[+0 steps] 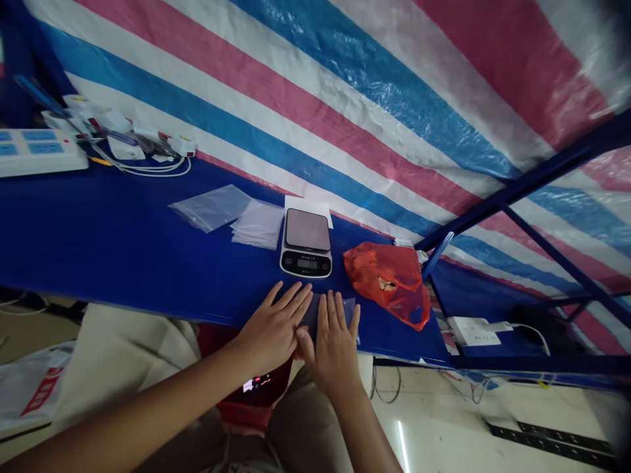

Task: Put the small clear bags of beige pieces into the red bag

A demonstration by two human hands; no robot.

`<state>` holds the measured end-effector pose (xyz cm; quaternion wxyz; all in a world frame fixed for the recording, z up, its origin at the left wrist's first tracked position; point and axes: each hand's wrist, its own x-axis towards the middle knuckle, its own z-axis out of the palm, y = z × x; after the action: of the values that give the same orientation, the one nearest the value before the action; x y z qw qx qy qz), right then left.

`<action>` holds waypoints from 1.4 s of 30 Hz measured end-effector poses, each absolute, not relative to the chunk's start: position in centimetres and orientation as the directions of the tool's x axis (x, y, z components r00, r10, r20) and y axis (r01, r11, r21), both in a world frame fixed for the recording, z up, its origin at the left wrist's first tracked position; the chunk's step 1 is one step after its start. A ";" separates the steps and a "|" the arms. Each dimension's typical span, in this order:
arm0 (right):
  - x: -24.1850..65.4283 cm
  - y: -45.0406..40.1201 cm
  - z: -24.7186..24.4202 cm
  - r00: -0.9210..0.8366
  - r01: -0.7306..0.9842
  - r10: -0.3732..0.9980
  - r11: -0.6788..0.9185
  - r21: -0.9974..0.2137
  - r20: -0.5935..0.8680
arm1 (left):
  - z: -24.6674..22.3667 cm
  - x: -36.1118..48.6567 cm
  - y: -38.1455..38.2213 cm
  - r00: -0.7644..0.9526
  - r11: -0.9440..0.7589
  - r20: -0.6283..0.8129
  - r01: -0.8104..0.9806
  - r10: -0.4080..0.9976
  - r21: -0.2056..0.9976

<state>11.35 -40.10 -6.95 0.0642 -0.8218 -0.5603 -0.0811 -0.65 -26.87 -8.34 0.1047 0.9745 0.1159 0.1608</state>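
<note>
Both hands lie palm down at the front edge of the blue table, close together. Under my right hand is a clear plastic bag, flat on the table, with much of it hidden by the fingers. My left hand rests beside it with the fingers stretched forward; its fingertips reach the bag's left side. Just beyond the fingertips stands a digital kitchen scale with a grey weighing plate and a black front panel. An orange-red plastic bag sits to the right of the scale, its contents mostly hidden.
Left of the scale lie a stack of white bags and a larger clear bag. Power strips, plugs and cables crowd the far left. A blue metal frame rises at right, near another power strip. Striped sheeting hangs behind.
</note>
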 end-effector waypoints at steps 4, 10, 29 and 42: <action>12.5 -41.1 -7.3 0.406 0.907 0.894 -0.419 0.034 0.189 | -8.5 -0.6 -26.9 0.920 -0.949 0.292 0.192 0.263 0.250; 13.5 -41.6 -8.1 0.442 0.891 0.881 -0.453 0.037 0.169 | -8.4 -0.7 -26.8 0.915 -0.942 0.295 0.193 0.273 0.273; 15.8 -40.7 -8.0 0.477 0.877 0.872 -0.480 0.004 0.114 | -7.5 0.0 -26.7 0.915 -0.950 0.352 0.090 0.197 0.298; 15.2 -41.1 -7.1 0.360 0.931 0.922 -0.365 0.009 0.143 | -8.2 -1.6 -25.4 0.939 -0.975 0.314 0.078 0.142 0.209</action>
<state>15.15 -41.09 -7.12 0.0367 -0.8237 -0.5625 -0.0616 -1.57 -25.37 -8.24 0.0972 0.9798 0.0561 0.1656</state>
